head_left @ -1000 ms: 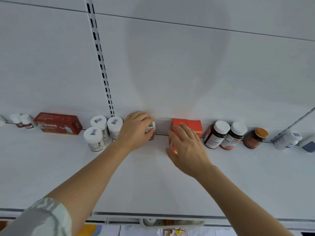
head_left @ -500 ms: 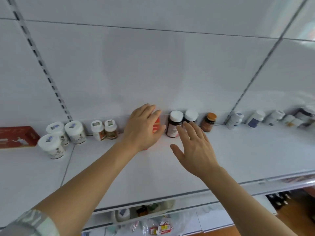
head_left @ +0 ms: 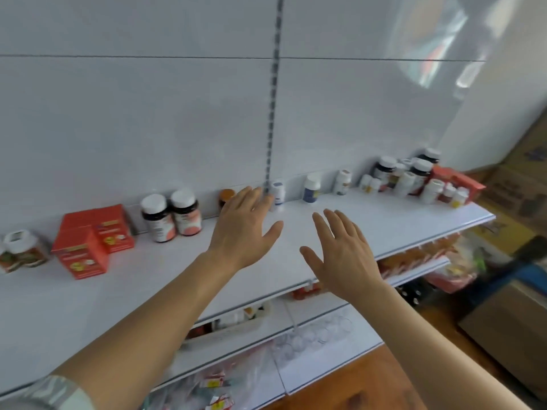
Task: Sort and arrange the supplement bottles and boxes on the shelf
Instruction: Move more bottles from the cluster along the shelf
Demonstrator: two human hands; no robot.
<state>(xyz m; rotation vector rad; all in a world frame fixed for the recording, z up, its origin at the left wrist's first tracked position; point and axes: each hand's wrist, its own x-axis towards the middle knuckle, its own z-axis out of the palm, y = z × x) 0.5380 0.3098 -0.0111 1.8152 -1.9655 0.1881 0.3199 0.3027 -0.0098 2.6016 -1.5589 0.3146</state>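
Head view: both my hands are out over the white shelf, and neither is holding a thing. My left hand is spread wide, fingers straight, its fingertips reaching toward the back wall. Just behind those fingertips sits the orange-capped bottle, partly hidden by my hand, and right beside them to the right stands a small white bottle; I cannot tell if I am touching either. My right hand is flat and wide too, hovering nearer the shelf's front edge, apart from every bottle. A white bottle with a blue label stands against the wall, well beyond my right fingers.

To the left of my left hand, 2 dark bottles with white caps stand side by side, touching. Further left, 2 red boxes sit together, 1 in front of the other. At the far left edge, a white-lidded jar.

Way off to the right, a crowded cluster of bottles bunches near a red box at the shelf's end.
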